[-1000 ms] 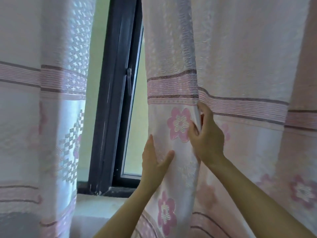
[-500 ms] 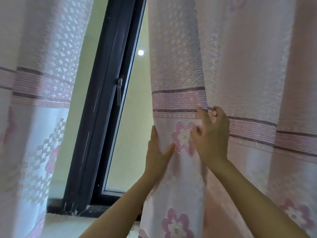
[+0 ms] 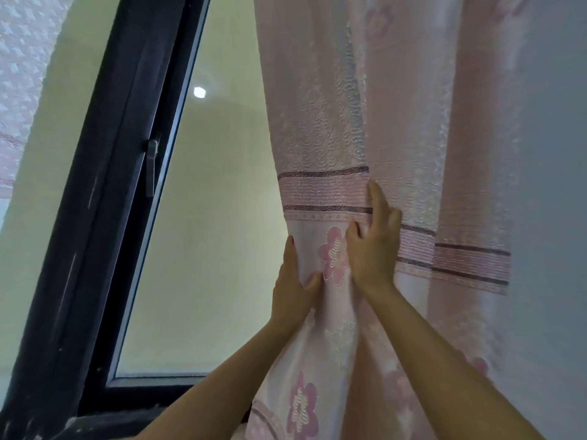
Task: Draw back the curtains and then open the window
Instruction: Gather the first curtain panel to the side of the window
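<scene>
While bunching the right curtain [image 3: 324, 147], both hands: left [image 3: 293, 289] cupped, right [image 3: 373, 249] splayed.

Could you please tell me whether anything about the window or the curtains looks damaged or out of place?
Nothing stands out. The right curtain is only bunched where the left hand and right hand gather it. The dark window frame shows light scuffs, and its handle hangs straight down.
</scene>
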